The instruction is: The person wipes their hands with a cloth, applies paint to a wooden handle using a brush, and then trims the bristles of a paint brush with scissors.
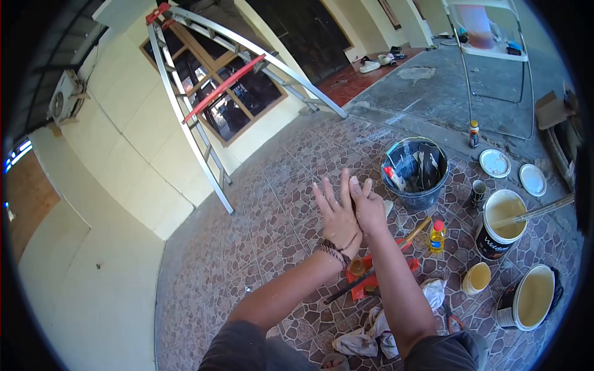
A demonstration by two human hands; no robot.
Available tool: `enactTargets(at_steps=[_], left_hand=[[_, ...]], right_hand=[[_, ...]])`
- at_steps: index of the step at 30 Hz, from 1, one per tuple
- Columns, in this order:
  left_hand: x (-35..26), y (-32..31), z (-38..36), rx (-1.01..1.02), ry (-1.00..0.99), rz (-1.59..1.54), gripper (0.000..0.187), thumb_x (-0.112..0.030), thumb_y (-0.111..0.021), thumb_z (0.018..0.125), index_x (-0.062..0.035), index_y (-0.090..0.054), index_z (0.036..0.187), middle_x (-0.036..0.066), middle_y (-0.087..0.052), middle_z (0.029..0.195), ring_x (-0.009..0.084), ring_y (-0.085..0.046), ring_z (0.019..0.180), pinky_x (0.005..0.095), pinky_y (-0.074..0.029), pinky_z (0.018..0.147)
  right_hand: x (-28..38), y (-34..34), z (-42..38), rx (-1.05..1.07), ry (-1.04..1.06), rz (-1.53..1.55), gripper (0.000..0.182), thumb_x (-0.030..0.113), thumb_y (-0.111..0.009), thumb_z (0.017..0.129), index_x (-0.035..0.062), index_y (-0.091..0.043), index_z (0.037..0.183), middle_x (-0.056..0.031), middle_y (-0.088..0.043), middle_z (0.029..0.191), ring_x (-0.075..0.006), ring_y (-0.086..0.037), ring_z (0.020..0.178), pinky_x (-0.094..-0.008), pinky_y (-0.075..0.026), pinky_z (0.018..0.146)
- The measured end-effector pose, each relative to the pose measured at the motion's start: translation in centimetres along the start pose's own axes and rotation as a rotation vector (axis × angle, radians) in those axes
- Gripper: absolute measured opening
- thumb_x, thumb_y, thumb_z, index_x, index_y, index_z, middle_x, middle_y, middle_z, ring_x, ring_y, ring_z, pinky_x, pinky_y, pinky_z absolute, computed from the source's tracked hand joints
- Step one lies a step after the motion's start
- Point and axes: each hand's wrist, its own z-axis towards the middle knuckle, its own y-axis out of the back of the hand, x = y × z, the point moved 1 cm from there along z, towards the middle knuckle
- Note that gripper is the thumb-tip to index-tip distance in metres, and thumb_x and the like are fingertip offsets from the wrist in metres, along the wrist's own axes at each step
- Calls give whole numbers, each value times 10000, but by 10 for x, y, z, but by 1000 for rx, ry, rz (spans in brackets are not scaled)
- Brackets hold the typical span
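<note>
Over the tiles (266,216), the left hand (340,226) spreads open, empty fingers, braced against the right hand (372,216), whose partly hidden fingers seem to grasp nothing, while the bucket (422,199) stands upright just beyond, its wall apparently propping the red-tipped tool (389,172).

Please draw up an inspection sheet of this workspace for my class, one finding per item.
Surface: patterned floor; whitish marks on the concrete beyond.
Job's things: upper tub and lower tub open, pale contents; pole in the upper one; dark bucket holding tools.
Clutter: crumpled rags, red-capped bottle, two lids on the floor.
Grippers: left hand and right hand pressed together; no tool seen in either grip.
Cables: thin dark line on the wall; cannot tell whether it is one.
Surroundings: stepladder standing open by a window; chair farther off.
</note>
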Motion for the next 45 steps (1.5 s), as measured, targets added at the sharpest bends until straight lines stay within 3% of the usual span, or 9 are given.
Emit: enactTargets(at_steps=[5,12,16,24,31,34,38,42,45], left_hand=[[20,1,37,-113,-21,-196,693,-433,-453,893,-285,-151,1498,300,-24,1511,580,-144,1328,709,-12,1031],[-7,28,40,214,-101,-2,719,-394,-434,891,-123,-158,1497,260,18,1532,511,-75,1383,685,1,1062],[-17,18,22,-6,-147,178,727,-370,-461,874,-45,-208,1473,195,-27,1547,496,-59,1388,676,-26,1075],[9,-37,15,-140,40,39,633,-345,-423,915,-252,-178,1491,198,-58,1545,510,-143,1364,726,-79,1034],[31,-25,-5,-84,72,-208,611,-277,-442,924,-257,-206,1487,194,-27,1550,494,-106,1384,693,-29,1055],[29,-13,-17,-30,67,-221,616,-233,-440,913,-233,-214,1487,231,-20,1539,465,-56,1403,670,1,1072],[27,5,-26,-19,43,-284,625,-190,-475,876,-206,-275,1468,190,-75,1546,414,-70,1418,666,1,1079],[30,22,-32,-60,-88,-197,666,-119,-589,762,-224,-416,1396,63,-183,1545,357,-92,1427,694,10,1063],[37,23,-41,-69,-65,-235,778,-41,-632,693,-252,-401,1405,71,-164,1549,365,-83,1427,705,23,1053]], right_hand=[[-5,-14,10,-129,455,47,398,253,-527,932,-75,-507,1156,-226,-614,1043,-287,-601,990,-389,-458,837],[21,14,2,-73,173,-3,493,343,-463,967,-124,-601,1042,-228,-657,943,-254,-636,867,-356,-487,771],[7,16,12,-11,-60,387,609,439,-433,976,-123,-533,1188,-198,-630,1100,-212,-617,970,-318,-491,816],[-19,-5,-5,104,198,116,472,250,-429,982,-64,-405,1333,-221,-559,1221,-258,-572,1096,-346,-449,896],[-37,-24,-16,90,450,5,436,159,-467,946,-60,-412,1319,-244,-555,1206,-254,-555,1116,-349,-425,938],[-40,-25,-15,22,293,58,270,199,-524,935,-64,-568,979,-122,-626,791,-156,-581,736,-322,-474,679],[-25,-28,-14,132,64,314,284,238,-535,943,-41,-583,913,-78,-625,812,-143,-570,721,-317,-471,639],[5,-24,-12,79,-36,698,544,534,-515,915,-1,-566,996,-96,-609,874,-168,-579,806,-338,-486,740],[15,-3,-1,358,-23,914,789,676,-282,911,-34,-452,1210,-199,-598,1046,-322,-591,968,-430,-462,896]])
